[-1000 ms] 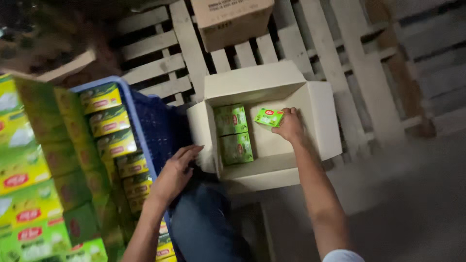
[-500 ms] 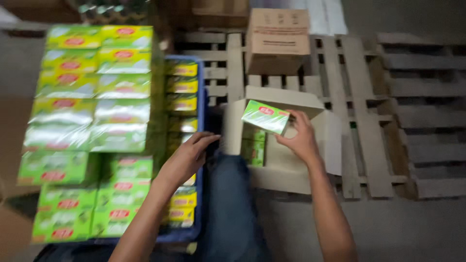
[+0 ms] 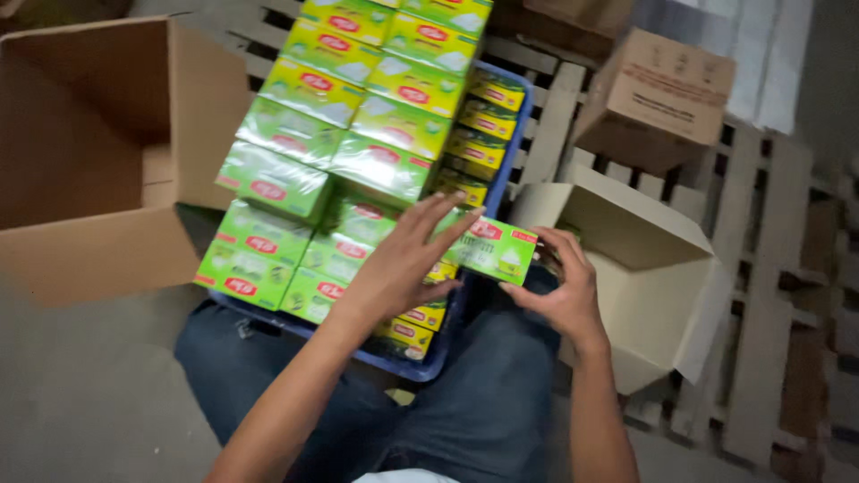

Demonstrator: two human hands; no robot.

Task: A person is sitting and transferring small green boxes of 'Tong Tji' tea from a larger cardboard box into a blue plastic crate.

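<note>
Green carton (image 3: 495, 250), small and film-wrapped, held between both hands above the lap, over the near corner of the blue crate (image 3: 501, 161).

Head view: left hand (image 3: 403, 264) spread flat, fingers fanned across the carton's left end and top, more a press than a wrap. Right hand (image 3: 559, 291) pinching the right end between thumb and fingertips, grip narrow, holding the carton. Stacked green packs (image 3: 349, 116) piled high on the crate, upper rows leaning toward the open brown box (image 3: 98, 161) at left. Small open cardboard case (image 3: 626, 268) just right of the right hand, flaps up, resting on wooden pallets (image 3: 769, 295). Closed carton (image 3: 658, 98) beyond it.

Risks, as judged: glossy film plus fingertip-only hold could let the carton slip onto the knees. Left forearm near the stack; a nudge could topple the leaning rows. Raised flap could snag a corner.
</note>
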